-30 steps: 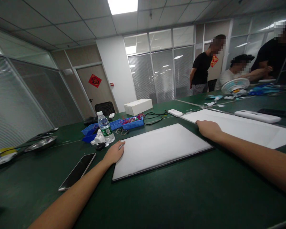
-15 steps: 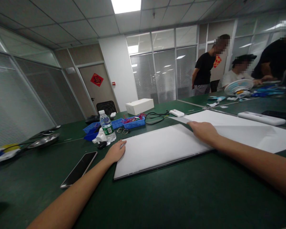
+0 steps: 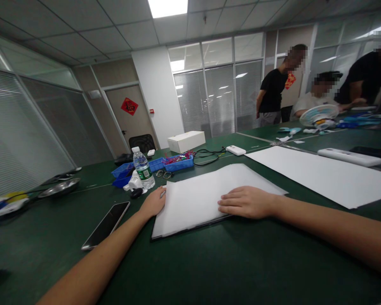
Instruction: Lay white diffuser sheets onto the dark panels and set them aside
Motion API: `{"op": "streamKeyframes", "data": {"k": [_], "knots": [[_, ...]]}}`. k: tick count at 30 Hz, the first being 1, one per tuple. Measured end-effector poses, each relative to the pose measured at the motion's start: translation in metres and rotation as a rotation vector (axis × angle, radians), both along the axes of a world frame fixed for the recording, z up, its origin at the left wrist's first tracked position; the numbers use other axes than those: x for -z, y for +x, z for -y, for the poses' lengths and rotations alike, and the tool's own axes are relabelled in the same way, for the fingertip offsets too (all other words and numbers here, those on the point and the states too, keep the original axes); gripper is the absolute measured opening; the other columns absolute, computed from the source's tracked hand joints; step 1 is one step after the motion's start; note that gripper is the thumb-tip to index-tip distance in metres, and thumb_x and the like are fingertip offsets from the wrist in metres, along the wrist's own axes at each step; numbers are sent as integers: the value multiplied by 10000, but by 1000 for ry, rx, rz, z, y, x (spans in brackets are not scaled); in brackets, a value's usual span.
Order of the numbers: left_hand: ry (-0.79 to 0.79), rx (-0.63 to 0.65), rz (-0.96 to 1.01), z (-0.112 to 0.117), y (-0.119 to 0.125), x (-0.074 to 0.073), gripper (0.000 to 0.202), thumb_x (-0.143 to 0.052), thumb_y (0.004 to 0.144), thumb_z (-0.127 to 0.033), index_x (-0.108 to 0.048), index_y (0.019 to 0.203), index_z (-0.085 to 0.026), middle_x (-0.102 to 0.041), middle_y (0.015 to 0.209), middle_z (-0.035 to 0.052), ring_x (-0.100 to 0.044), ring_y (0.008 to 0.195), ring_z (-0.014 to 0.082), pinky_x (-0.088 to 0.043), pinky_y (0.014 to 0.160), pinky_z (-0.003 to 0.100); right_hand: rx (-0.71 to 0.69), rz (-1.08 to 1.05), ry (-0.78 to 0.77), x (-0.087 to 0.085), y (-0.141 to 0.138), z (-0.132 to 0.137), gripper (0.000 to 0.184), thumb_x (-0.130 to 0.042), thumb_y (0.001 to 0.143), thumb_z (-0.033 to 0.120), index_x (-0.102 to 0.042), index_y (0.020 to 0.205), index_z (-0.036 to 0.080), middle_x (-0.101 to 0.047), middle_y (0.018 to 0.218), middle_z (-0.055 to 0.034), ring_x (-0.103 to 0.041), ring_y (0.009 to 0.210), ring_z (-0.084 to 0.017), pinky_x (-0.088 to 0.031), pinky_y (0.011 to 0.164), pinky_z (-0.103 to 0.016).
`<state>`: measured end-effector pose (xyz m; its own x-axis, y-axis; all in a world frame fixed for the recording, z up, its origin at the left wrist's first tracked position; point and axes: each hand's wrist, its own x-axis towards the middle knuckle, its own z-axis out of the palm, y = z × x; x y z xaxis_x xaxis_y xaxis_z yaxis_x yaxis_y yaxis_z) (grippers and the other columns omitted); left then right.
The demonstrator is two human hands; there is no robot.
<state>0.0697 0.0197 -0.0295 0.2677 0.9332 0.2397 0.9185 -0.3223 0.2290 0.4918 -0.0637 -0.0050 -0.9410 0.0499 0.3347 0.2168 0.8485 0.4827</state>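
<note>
In front of me lies a flat panel with a thin dark edge (image 3: 190, 228). A thin white sheet (image 3: 193, 195) covers most of it, and its far right part curves past the panel onto the table. My right hand (image 3: 246, 202) rests palm down on the sheet with its fingers stretched out, holding nothing. At the left edge, my left hand (image 3: 154, 202) has its fingers closed around the border of the panel. A small silvery bit shows at those fingers; I cannot make out what it is.
A larger white sheet (image 3: 324, 176) lies to the right on the green table (image 3: 209, 267). At left are a phone (image 3: 106, 225), a water bottle (image 3: 143, 168), blue trays (image 3: 179, 163) with wires, and a metal dish (image 3: 59, 187). Several people are at the far right.
My right hand has brought the thin sheet leftward from the large sheet, let go of its edge and now lies flat on it over the panel. My left hand has barely moved.
</note>
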Motion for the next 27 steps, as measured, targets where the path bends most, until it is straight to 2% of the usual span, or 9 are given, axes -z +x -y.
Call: {"op": "streamKeyframes", "data": {"k": [6, 9, 12, 16, 23, 27], "knots": [[-13, -64, -37, -1, -1, 2, 555, -388, 962, -346, -597, 1430, -132, -517, 1545, 127, -467, 1450, 266, -333, 1213, 377, 73, -19, -129, 2, 5, -4, 379, -407, 1024, 205, -629, 1326, 144, -706, 1242, -129, -705, 1073, -185, -571, 873, -328], [-8, -44, -9, -1, -2, 2, 564, -334, 988, -373, -611, 1410, -123, -549, 1519, 123, -461, 1454, 263, -334, 1213, 376, 70, -12, -140, 2, 5, -2, 378, -410, 1025, 208, -623, 1330, 143, -706, 1244, -125, -710, 1061, -191, -577, 853, -329], [-1, -40, 15, -2, -2, 3, 582, -317, 1001, -433, -627, 1386, -125, -581, 1491, 116, -474, 1444, 270, -342, 1208, 381, 49, 1, -176, 1, 1, 3, 376, -421, 1023, 213, -616, 1339, 151, -695, 1270, -117, -700, 1093, -189, -577, 874, -329], [-20, -61, -2, -4, -3, 5, 606, -406, 969, -478, -592, 1418, -116, -531, 1529, 149, -478, 1440, 295, -352, 1197, 399, 20, 5, -221, 0, -4, 7, 385, -437, 1019, 233, -607, 1357, 167, -680, 1304, -97, -684, 1138, -194, -577, 917, -339], [-29, -61, 1, -10, -8, 9, 560, -415, 966, -390, -585, 1431, -129, -541, 1528, 120, -471, 1446, 275, -338, 1206, 374, -44, -26, -271, -1, -3, 5, 443, -452, 991, 225, -577, 1412, 164, -643, 1363, -109, -595, 1290, -197, -532, 1037, -345], [-15, -76, 31, -11, -9, 9, 514, -439, 947, -285, -610, 1410, -140, -554, 1516, 97, -480, 1440, 255, -340, 1205, 345, 18, -85, -295, 1, 6, -3, 428, -485, 984, 256, -603, 1390, 188, -655, 1347, -95, -598, 1284, -187, -509, 1064, -351]]}}
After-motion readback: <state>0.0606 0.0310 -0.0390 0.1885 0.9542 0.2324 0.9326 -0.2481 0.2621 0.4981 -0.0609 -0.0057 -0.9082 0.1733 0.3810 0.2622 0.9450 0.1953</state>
